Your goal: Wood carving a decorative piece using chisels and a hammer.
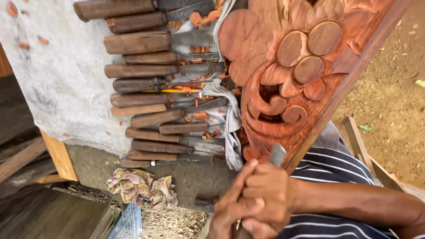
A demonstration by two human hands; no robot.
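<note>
Relief panel (292,75) mostly carved, lower edge left; right hand (265,194) grips chisel (277,155), left hand (226,217) probably wrapped on too.

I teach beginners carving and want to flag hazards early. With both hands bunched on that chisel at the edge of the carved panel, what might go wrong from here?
1. The chisel blade meets the carved panel close above the right hand and left hand; a slip might cut fingers.
2. The panel leans tilted, so it may shift under pressure.
3. The row of chisels lies close by on the cloth; a jolt might scatter them.
</note>
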